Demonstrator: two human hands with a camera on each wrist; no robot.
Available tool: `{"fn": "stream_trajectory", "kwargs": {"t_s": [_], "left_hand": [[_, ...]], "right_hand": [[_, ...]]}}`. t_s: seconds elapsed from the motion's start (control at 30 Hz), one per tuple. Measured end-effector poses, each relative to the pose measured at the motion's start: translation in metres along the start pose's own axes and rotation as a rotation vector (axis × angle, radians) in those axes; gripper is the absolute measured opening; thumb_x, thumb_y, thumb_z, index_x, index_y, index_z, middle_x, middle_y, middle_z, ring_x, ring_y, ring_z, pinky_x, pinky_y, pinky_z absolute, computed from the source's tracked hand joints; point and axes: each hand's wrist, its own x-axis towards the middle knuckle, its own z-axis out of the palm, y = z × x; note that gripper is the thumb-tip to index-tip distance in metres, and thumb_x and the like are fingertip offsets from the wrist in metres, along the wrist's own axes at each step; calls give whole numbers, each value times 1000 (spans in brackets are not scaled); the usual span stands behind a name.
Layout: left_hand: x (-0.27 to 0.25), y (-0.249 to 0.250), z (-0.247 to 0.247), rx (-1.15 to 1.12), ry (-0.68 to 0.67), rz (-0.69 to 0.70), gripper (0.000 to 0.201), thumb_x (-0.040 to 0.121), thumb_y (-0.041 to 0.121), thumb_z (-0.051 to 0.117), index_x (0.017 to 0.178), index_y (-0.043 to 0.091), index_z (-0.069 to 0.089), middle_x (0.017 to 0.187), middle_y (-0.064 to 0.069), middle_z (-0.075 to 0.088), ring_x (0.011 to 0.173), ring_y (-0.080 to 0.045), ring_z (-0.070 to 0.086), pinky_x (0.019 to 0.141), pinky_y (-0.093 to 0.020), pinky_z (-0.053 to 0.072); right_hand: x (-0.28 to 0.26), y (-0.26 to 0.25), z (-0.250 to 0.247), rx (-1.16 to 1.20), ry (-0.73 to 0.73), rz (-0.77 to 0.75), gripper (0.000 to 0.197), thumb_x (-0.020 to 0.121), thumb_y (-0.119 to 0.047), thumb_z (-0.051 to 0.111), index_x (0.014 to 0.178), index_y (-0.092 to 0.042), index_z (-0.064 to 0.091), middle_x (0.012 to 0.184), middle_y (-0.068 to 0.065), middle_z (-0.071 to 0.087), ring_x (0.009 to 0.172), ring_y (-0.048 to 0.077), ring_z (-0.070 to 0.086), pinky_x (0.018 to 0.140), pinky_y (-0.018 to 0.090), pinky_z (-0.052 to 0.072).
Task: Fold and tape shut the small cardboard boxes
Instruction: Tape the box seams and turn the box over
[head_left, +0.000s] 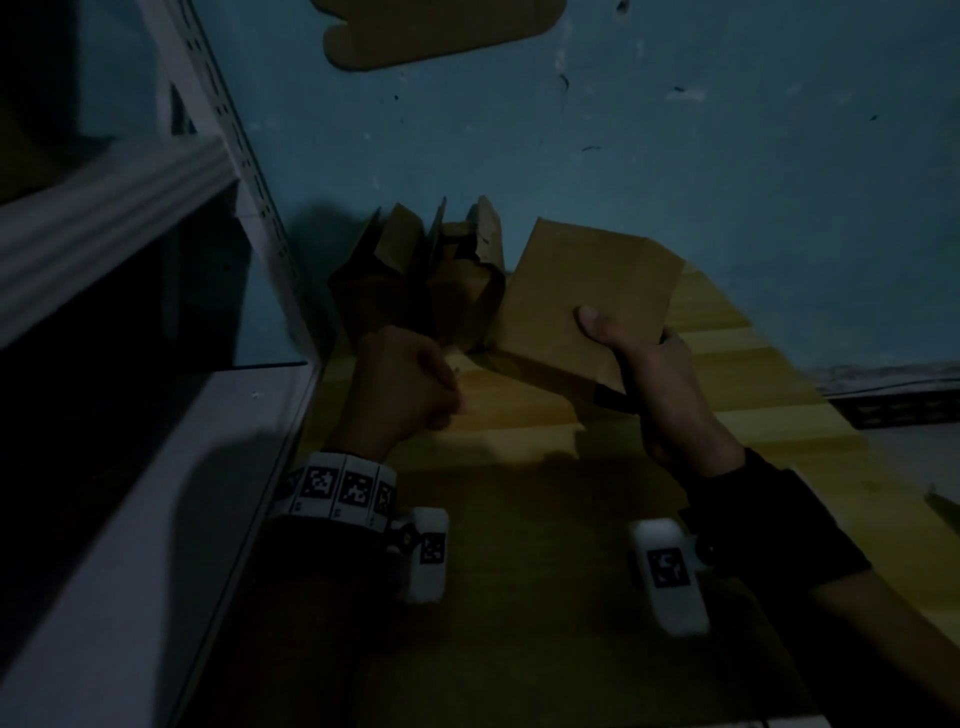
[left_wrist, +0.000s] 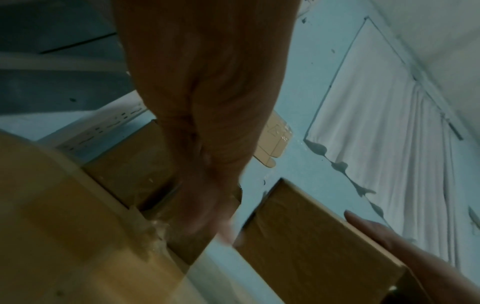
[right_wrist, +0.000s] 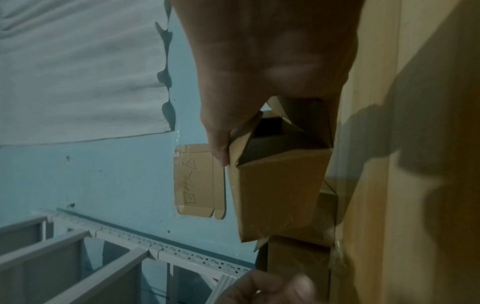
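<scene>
Nearest me, my left hand (head_left: 400, 382) is curled into a fist low over the wooden table (head_left: 753, 395); whether it pinches tape I cannot tell. My right hand (head_left: 652, 371), thumb on top and fingers beneath, grips the small cardboard box (head_left: 587, 291), tilted above the table, its near end flaps open and untaped. I judge this one only part-folded, with taping left. Beyond, against the blue wall (head_left: 623, 130), other boxes (head_left: 415, 280) stand with flaps up, apparently unfinished. A flat cardboard blank (head_left: 431, 31) hangs higher on the wall.
</scene>
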Motion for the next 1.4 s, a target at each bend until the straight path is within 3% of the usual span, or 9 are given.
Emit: {"fn": "stream_trajectory", "kwargs": {"t_s": [0.13,0.3,0.53,0.73,0.87,0.97,1.1,1.23,1.4], "left_hand": [[6,-3,4,-40,80,5,43,80,41,80,65,3,65,58,-8,67,55,-17,68,57,-39,60],[14,-14,5,-29,45,84,17,85,-2,71,100,5,74,101,-13,73,97,-25,69,89,-41,56],[8,-9,-1,-44,204,30,29,65,23,93,80,9,73,72,-2,71,59,-12,68,54,-30,57],[12,-8,2,-157,102,176,26,82,-9,71,98,11,72,94,-2,72,81,4,66,71,-14,54],[14,-4,6,-211,71,180,43,82,-17,63,108,17,67,108,-3,69,99,-12,67,76,-17,55],[11,-3,6,-179,129,167,30,83,-4,73,112,4,68,103,-9,70,78,0,66,62,-11,52],[12,-7,4,-102,239,127,18,77,22,83,89,11,74,74,1,71,57,-1,66,59,-27,58],[16,-14,3,-111,176,170,16,87,4,70,99,14,73,95,-4,74,88,-13,71,83,-42,59],[11,-8,5,-152,159,184,35,73,-6,80,104,6,70,91,-7,71,76,-3,67,63,-14,54]], "right_hand": [[-2,-3,-1,51,-88,-5,55,85,-46,75,132,-20,63,113,-5,76,98,13,74,64,22,56],[-3,-6,0,129,-174,-12,59,88,-38,73,137,-8,59,108,1,74,87,13,73,58,20,54],[-4,-4,-1,204,-272,-45,56,86,-25,61,137,-1,56,103,-2,75,90,12,73,62,20,55],[0,-5,-6,264,-259,-33,51,83,-20,63,132,-7,60,115,7,73,104,25,71,77,34,59],[-1,-5,-5,274,-259,-35,52,78,-18,64,128,-4,61,107,6,75,97,24,73,73,32,59],[-2,-5,-4,257,-262,-38,61,78,-19,65,136,-1,56,108,5,75,96,23,73,70,32,59],[-3,-5,-4,266,-271,-47,59,79,-19,63,135,-5,56,111,6,74,100,24,72,74,34,59],[-3,-7,-5,273,-261,-53,59,79,-18,62,135,-4,56,109,5,74,97,23,73,71,32,59],[0,-5,-6,272,-240,-45,54,79,-18,64,131,-6,60,110,5,74,101,25,72,76,36,59]]}}
